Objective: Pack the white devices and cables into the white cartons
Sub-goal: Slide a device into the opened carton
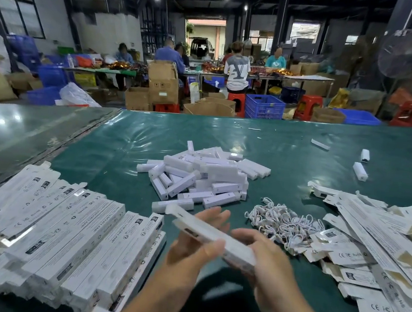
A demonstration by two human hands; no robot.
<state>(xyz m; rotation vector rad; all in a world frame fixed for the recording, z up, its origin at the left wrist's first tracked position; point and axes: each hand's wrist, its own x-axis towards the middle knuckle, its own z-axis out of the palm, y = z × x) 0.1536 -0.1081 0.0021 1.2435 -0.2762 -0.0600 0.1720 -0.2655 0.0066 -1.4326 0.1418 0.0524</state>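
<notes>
Both hands grasp one white carton [213, 235], left hand [196, 247] near its far-left end, right hand [262, 261] at its near-right end; devices pile [203, 174] lies beyond the fingers, cables [282, 221] far-right.

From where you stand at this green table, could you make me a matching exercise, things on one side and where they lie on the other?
Things:
1. heap of white plastic bar-shaped devices
2. tangle of short white cables
3. rows of filled long white cartons
4. scattered flat unfolded white cartons

Places:
A. far right
B. left
C. centre, beyond both hands
D. right of centre, between the device heap and the flat cartons

Pairs: 1-C, 2-D, 3-B, 4-A
</notes>
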